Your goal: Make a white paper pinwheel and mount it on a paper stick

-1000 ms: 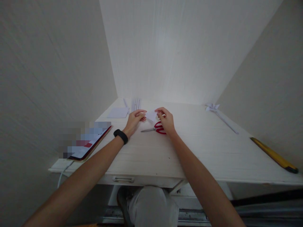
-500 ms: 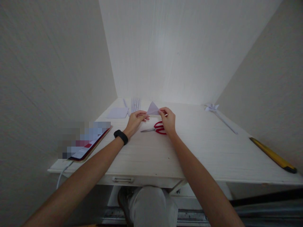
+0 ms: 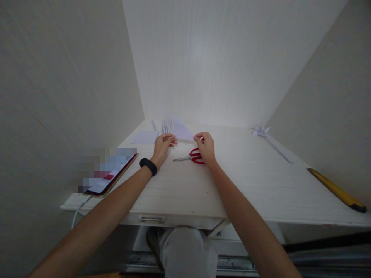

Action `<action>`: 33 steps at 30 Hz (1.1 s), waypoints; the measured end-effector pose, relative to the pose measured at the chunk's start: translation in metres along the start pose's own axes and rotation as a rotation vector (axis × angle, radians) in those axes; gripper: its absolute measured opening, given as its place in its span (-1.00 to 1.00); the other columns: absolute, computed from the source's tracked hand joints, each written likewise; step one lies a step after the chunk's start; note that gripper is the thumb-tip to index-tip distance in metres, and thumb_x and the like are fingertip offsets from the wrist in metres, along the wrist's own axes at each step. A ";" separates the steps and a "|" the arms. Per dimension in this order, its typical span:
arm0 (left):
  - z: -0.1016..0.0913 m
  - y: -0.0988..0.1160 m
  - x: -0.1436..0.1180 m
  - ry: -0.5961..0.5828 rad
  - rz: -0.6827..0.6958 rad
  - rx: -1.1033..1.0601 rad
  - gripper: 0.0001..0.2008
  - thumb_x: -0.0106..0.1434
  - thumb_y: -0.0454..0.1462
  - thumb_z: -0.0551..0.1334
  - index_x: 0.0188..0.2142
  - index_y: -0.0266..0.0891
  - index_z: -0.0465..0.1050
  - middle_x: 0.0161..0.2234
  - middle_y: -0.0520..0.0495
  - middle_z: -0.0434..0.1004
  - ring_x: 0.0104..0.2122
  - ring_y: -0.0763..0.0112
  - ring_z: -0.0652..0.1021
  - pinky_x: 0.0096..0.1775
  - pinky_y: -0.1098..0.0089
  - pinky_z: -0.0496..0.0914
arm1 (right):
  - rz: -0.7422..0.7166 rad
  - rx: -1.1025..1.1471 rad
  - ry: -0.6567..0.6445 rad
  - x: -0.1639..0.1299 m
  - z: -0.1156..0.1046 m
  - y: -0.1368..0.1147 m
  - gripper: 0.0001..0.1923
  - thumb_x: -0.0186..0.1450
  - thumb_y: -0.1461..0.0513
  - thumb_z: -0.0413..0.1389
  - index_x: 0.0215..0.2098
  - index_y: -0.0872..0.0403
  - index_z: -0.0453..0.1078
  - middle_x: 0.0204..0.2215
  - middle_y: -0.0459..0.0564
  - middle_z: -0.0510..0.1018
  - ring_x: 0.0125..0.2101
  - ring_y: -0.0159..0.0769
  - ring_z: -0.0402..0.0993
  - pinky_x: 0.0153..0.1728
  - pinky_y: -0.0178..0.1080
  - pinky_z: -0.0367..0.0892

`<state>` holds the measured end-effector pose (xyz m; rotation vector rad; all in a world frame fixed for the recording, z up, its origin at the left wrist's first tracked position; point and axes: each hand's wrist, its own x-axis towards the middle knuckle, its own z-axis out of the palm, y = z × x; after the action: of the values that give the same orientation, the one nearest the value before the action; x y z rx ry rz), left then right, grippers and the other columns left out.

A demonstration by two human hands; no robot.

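A small folded white paper (image 3: 181, 130) stands up as a triangle near the back of the white desk (image 3: 246, 181). My left hand (image 3: 162, 146), with a black band on its wrist, pinches the paper's left lower corner. My right hand (image 3: 205, 146) pinches its right corner. Red-handled scissors (image 3: 193, 156) lie on the desk just in front of and partly under my right hand.
A flat white sheet (image 3: 144, 137) and several paper strips (image 3: 166, 126) lie at the back left. A phone (image 3: 108, 177) with a cable sits at the left edge. A folded paper flower on a stick (image 3: 268, 138) and a yellow ruler (image 3: 336, 190) lie at the right.
The paper, held low and flat between both hands a second ago, has been lifted and opened into a larger upright triangle. My left hand shifted slightly back and left.
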<state>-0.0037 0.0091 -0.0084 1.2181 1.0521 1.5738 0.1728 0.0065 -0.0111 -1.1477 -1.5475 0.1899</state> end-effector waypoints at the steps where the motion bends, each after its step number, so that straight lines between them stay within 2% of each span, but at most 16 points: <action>1: 0.000 0.000 0.000 0.005 -0.004 -0.003 -0.78 -0.02 -0.22 0.33 -0.41 -0.30 0.39 -0.50 -0.05 0.50 -0.51 0.44 0.50 -0.45 0.44 0.31 | 0.015 -0.001 0.000 0.000 0.000 0.001 -0.90 0.20 0.24 0.06 -0.42 0.08 0.38 -0.41 -0.04 0.41 -0.43 -0.33 0.28 -0.29 -0.25 0.22; 12: -0.002 -0.005 0.000 0.000 -0.002 0.014 -0.82 0.02 -0.26 0.29 -0.39 -0.31 0.40 -0.48 -0.06 0.51 -0.48 0.44 0.51 -0.44 0.45 0.33 | 0.140 0.077 -0.044 0.000 0.002 -0.003 -0.92 0.15 0.22 0.05 -0.47 0.07 0.32 -0.47 -0.05 0.46 -0.39 -0.29 0.36 -0.26 -0.24 0.25; 28: -0.003 -0.009 0.004 -0.031 0.006 0.066 -0.80 0.00 -0.22 0.31 -0.43 -0.31 0.39 -0.53 -0.04 0.48 -0.49 0.41 0.51 -0.45 0.43 0.33 | 0.094 0.130 -0.036 0.001 0.003 -0.001 -0.90 0.16 0.21 0.00 -0.41 0.07 0.31 -0.44 -0.04 0.45 -0.38 -0.31 0.35 -0.24 -0.24 0.25; 33: -0.003 -0.010 0.002 -0.094 0.021 0.123 -0.84 0.00 -0.23 0.28 -0.46 -0.30 0.39 -0.55 -0.04 0.47 -0.52 0.43 0.49 -0.47 0.44 0.31 | 0.084 0.151 -0.071 0.000 0.001 -0.006 -0.89 0.16 0.19 0.01 -0.42 0.08 0.31 -0.45 -0.05 0.45 -0.40 -0.32 0.34 -0.27 -0.25 0.25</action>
<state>-0.0058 0.0129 -0.0176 1.3772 1.0909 1.4706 0.1688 0.0032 -0.0075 -1.0974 -1.5203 0.4011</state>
